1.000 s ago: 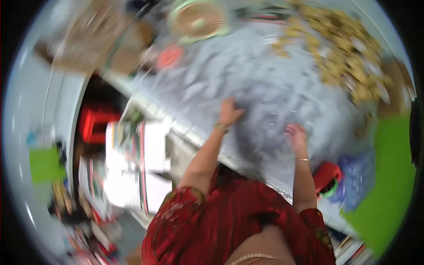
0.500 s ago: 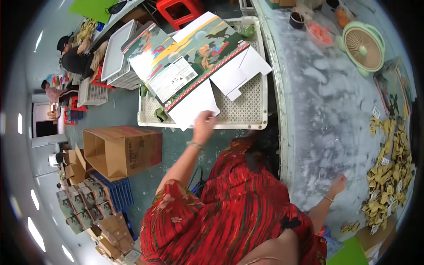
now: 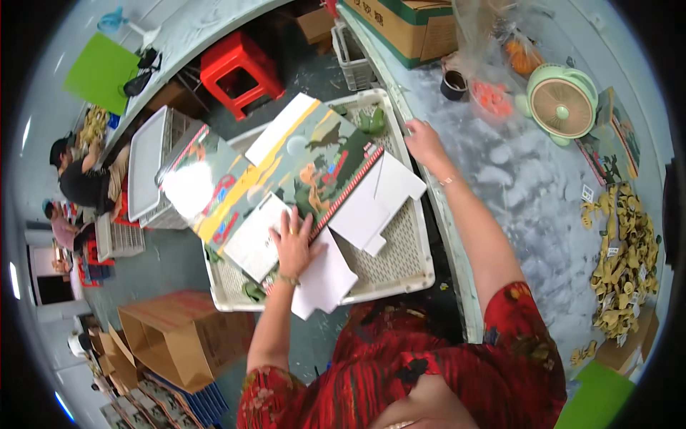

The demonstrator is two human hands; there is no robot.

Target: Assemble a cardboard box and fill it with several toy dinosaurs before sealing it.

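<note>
A flattened printed carton (image 3: 307, 164), green and yellow with white flaps, lies across a cream perforated plastic tray (image 3: 389, 275). My left hand (image 3: 294, 247) rests on the carton near its white panel, fingers spread, palm down. My right hand (image 3: 426, 148) is over the edge of the worktable, beside the tray's right rim; its fingers are bent and apart, and I see nothing in them. Green moulded pieces (image 3: 371, 121) show in the tray around the carton, at its far right corner and near left corner.
On the worktable (image 3: 500, 236) to my right stand a green fan (image 3: 562, 107), a dark cup (image 3: 454, 86) and a heap of tagged yellowish pieces (image 3: 625, 264). A red stool (image 3: 239, 71) and an open cardboard box (image 3: 179, 336) are on the floor. Two people sit at the far left.
My left hand has gone from the carton's near flap to flat on its printed face. My right hand has moved forward from the near worktable to beside the tray. The view has shifted.
</note>
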